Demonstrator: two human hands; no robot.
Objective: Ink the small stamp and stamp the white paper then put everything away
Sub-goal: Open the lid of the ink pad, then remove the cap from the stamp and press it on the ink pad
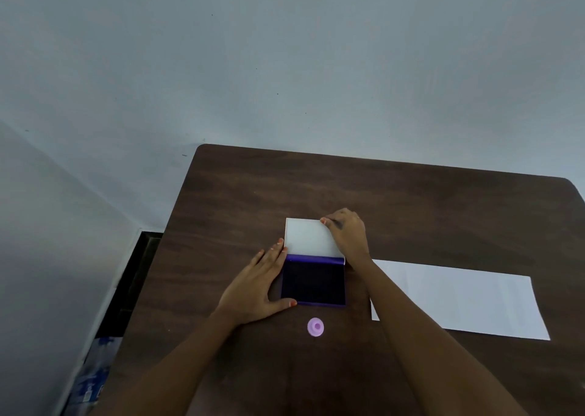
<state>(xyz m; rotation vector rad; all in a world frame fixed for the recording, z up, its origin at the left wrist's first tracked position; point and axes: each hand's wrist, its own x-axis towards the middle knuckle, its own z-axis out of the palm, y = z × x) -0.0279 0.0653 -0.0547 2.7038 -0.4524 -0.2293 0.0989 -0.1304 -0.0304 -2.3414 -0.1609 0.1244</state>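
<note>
The ink pad case (312, 281) lay open on the table (240, 187), its dark pad exposed and its white lid (308, 236) tilted back. The right hand (348, 233) pinched the lid's far right corner. The left hand (258, 284), fingers spread flat, braced the case's left side. The small stamp (315, 327) stood just nearer than the left thumb, untouched; the white paper (468, 301) lay lengthwise to the right of the right forearm.

Dark wooden table (240, 194); pale wall (285, 51); blue-labelled plastic packaging (93, 374) bottom-left

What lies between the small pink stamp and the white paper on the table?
Only the right forearm crosses above that stretch in the head view; besides it, bare brown table separates the small pink stamp from the white paper.
</note>
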